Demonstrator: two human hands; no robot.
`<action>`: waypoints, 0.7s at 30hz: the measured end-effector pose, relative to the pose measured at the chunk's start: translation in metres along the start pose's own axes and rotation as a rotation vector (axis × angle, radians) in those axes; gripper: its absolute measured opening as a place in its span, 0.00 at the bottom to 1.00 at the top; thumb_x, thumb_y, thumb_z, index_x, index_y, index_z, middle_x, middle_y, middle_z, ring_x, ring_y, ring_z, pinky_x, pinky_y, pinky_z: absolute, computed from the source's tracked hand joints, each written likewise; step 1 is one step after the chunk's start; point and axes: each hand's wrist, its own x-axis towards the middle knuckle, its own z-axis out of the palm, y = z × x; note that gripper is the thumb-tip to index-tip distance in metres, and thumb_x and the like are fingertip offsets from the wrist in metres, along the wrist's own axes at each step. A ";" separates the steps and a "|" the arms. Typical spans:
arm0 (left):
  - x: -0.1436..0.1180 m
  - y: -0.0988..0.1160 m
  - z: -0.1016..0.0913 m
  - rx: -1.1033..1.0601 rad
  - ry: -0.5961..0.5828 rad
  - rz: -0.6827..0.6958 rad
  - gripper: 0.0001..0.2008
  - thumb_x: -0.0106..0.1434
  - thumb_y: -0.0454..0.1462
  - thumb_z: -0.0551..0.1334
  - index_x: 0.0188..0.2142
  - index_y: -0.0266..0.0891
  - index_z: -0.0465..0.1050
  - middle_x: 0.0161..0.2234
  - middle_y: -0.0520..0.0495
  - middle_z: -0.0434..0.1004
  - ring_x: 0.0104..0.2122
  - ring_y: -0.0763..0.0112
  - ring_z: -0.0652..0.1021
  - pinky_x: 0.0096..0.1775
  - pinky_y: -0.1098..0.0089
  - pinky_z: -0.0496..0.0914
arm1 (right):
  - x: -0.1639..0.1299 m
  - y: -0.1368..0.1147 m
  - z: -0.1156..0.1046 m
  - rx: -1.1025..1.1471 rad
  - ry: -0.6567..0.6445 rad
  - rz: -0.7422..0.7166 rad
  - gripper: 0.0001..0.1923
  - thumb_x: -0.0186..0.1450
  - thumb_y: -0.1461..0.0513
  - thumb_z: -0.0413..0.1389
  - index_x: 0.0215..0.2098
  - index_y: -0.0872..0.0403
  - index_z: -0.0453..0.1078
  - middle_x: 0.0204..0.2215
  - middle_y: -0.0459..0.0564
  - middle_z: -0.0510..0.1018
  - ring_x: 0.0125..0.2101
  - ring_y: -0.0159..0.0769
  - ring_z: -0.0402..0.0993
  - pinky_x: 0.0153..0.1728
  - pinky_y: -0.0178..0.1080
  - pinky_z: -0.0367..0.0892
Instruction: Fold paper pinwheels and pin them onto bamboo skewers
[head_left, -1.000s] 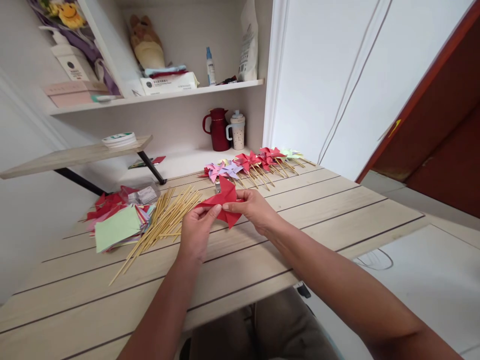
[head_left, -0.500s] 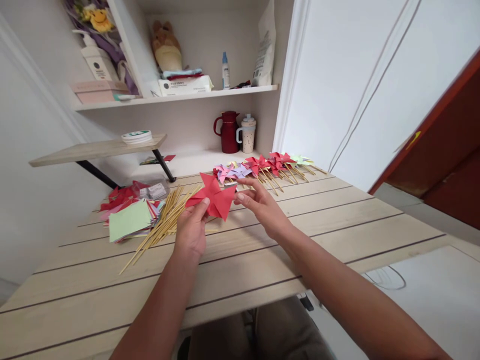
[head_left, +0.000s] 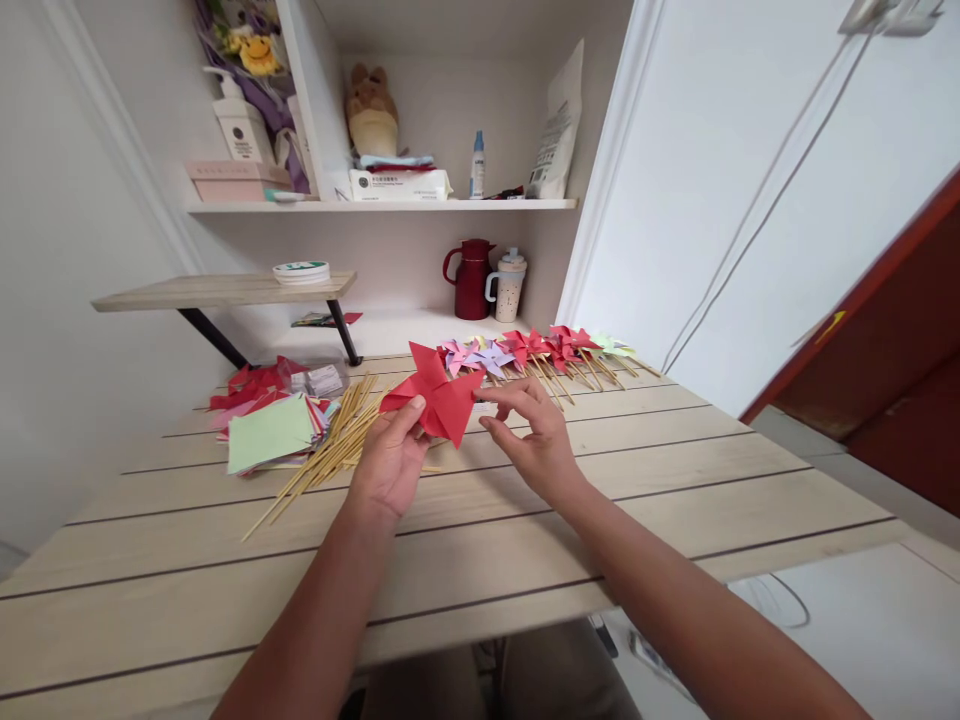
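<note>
Red paper pinwheel [head_left: 435, 395]: held above the tabletop [head_left: 675, 480], pinched at its lower edge by the left hand [head_left: 390, 462], thumb and fingers closed on the paper; its blades spread flat toward the camera, no stick fitted that can be seen. Right hand [head_left: 536, 445]: just beside the pinwheel at its 3 o'clock, fingers loosely spread and curled, holding nothing that shows, fingertips near the right blade but whether touching cannot be told. Bamboo sticks [head_left: 330, 450]: loose heap at the left hand's 9 to 10 o'clock, long axis running from 7 to 1 o'clock. Paper squares [head_left: 270, 432]: stack beyond the sticks at 9 o'clock. Finished pinwheels [head_left: 532, 350]: row at 12 to 1 o'clock, nearer the right hand
</note>
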 end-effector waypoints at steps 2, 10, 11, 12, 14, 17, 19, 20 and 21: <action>0.000 -0.002 0.001 0.031 -0.048 -0.004 0.12 0.51 0.40 0.76 0.33 0.39 0.81 0.38 0.46 0.84 0.39 0.66 0.80 0.42 0.66 0.73 | 0.000 0.000 -0.001 -0.005 0.014 -0.011 0.16 0.67 0.65 0.60 0.52 0.41 0.75 0.37 0.48 0.73 0.33 0.37 0.70 0.42 0.46 0.72; -0.001 -0.006 0.003 0.063 -0.070 -0.010 0.13 0.51 0.40 0.76 0.34 0.38 0.81 0.39 0.45 0.85 0.39 0.66 0.81 0.43 0.66 0.73 | -0.004 -0.002 0.002 0.021 -0.056 -0.037 0.13 0.68 0.62 0.60 0.49 0.43 0.78 0.30 0.46 0.70 0.28 0.35 0.67 0.32 0.40 0.68; -0.001 -0.006 0.003 0.071 -0.073 -0.008 0.13 0.51 0.41 0.76 0.34 0.38 0.81 0.38 0.44 0.85 0.38 0.66 0.81 0.43 0.66 0.73 | -0.004 -0.003 0.003 0.025 -0.056 -0.027 0.10 0.68 0.61 0.60 0.45 0.44 0.80 0.29 0.46 0.70 0.28 0.35 0.67 0.31 0.39 0.67; -0.002 -0.006 0.004 0.081 -0.075 -0.006 0.13 0.51 0.41 0.76 0.33 0.38 0.82 0.38 0.44 0.85 0.38 0.66 0.81 0.43 0.66 0.73 | -0.004 -0.003 0.003 0.031 -0.051 -0.016 0.08 0.68 0.60 0.61 0.42 0.45 0.81 0.28 0.47 0.70 0.27 0.35 0.67 0.29 0.39 0.66; -0.003 -0.007 0.005 0.102 -0.075 -0.003 0.13 0.49 0.41 0.77 0.33 0.37 0.82 0.37 0.44 0.85 0.37 0.66 0.81 0.43 0.66 0.73 | -0.003 -0.004 0.002 0.045 -0.034 0.008 0.06 0.67 0.58 0.62 0.38 0.46 0.82 0.26 0.47 0.69 0.27 0.35 0.67 0.28 0.39 0.65; -0.006 -0.009 0.008 0.135 -0.073 0.005 0.15 0.47 0.42 0.78 0.31 0.37 0.82 0.34 0.45 0.85 0.36 0.67 0.81 0.45 0.65 0.73 | -0.002 -0.005 0.001 0.072 -0.008 0.044 0.06 0.66 0.57 0.63 0.35 0.47 0.82 0.24 0.46 0.70 0.25 0.35 0.65 0.27 0.39 0.64; -0.007 -0.011 0.010 0.157 -0.072 0.017 0.14 0.47 0.42 0.78 0.31 0.37 0.82 0.33 0.45 0.85 0.36 0.65 0.81 0.46 0.64 0.73 | -0.001 -0.007 0.001 0.088 -0.008 0.080 0.06 0.65 0.55 0.64 0.33 0.47 0.82 0.24 0.47 0.73 0.25 0.35 0.65 0.28 0.39 0.63; -0.007 -0.011 0.011 0.166 -0.068 0.023 0.14 0.47 0.42 0.78 0.31 0.37 0.82 0.33 0.45 0.85 0.36 0.65 0.81 0.46 0.63 0.73 | -0.001 -0.007 0.001 0.089 -0.011 0.105 0.07 0.65 0.54 0.65 0.33 0.47 0.82 0.24 0.47 0.74 0.25 0.35 0.65 0.28 0.40 0.63; -0.008 -0.012 0.012 0.173 -0.061 0.026 0.14 0.47 0.42 0.78 0.31 0.37 0.82 0.33 0.45 0.85 0.36 0.65 0.81 0.46 0.63 0.73 | 0.000 -0.008 0.001 0.085 -0.012 0.134 0.09 0.65 0.53 0.65 0.32 0.48 0.82 0.24 0.47 0.74 0.25 0.36 0.65 0.28 0.40 0.63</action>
